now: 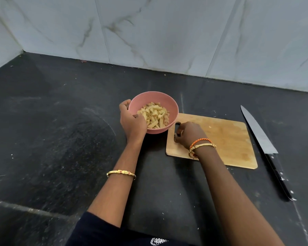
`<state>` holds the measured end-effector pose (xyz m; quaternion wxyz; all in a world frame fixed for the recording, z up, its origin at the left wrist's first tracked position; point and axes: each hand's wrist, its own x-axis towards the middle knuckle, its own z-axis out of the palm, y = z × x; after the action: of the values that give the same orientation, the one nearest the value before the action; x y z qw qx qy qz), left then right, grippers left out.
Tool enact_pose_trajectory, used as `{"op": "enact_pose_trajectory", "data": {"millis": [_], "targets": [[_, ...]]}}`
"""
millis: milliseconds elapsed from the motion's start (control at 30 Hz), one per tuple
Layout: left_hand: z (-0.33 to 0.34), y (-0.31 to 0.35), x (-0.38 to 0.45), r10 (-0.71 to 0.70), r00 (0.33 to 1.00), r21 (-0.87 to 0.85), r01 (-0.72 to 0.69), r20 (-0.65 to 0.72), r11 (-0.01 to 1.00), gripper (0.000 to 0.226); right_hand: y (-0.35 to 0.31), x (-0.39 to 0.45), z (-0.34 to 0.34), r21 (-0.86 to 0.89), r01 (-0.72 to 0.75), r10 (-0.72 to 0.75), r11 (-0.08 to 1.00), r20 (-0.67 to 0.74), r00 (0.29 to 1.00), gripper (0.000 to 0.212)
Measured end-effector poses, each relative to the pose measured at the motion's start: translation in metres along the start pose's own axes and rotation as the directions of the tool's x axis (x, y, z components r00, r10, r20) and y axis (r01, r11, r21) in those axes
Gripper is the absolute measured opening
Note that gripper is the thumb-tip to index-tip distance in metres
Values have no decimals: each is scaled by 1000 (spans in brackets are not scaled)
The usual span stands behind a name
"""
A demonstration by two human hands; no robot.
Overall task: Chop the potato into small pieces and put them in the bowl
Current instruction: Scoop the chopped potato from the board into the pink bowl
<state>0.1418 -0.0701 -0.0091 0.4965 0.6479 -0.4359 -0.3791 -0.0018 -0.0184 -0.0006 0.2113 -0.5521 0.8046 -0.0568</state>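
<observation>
dark speckled tabletop (60,139) meets pale marble-patterned wall tiles (167,32); gold bangles (121,173) and an orange thread (200,140) circle the wrists.

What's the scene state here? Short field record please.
bowl: pink bowl on the dark counter, left of the board
contents: potato pieces piled inside
left hand: left hand grips the bowl's near-left rim
right hand: right hand at the handle hole of the cutting board, fingers curled there
board surface: almost bare, one tiny scrap
knife: knife flat on the counter, right of the board, untouched
</observation>
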Motion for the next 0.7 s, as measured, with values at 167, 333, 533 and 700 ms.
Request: {"op": "enact_pose_trajectory", "data": {"millis": [167,333,533,700], "targets": [[-2,0,1,14,1000,-7,-14,10,1000,49,-8,-3,4,-63,2,-10,998,-123,992,19],[-2,-1,1,7,1000,-6,-7,12,1000,49,-9,3,10,-63,19,-29,998,-168,985,18],[-2,-1,2,4,1000,-4,-4,10,1000,49,-3,3,5,-18,64,-65,998,-112,992,34],[-2,0,1,-7,1000,-4,7,9,1000,48,-2,6,-2,-2,94,-94,996,-77,993,31]]}}
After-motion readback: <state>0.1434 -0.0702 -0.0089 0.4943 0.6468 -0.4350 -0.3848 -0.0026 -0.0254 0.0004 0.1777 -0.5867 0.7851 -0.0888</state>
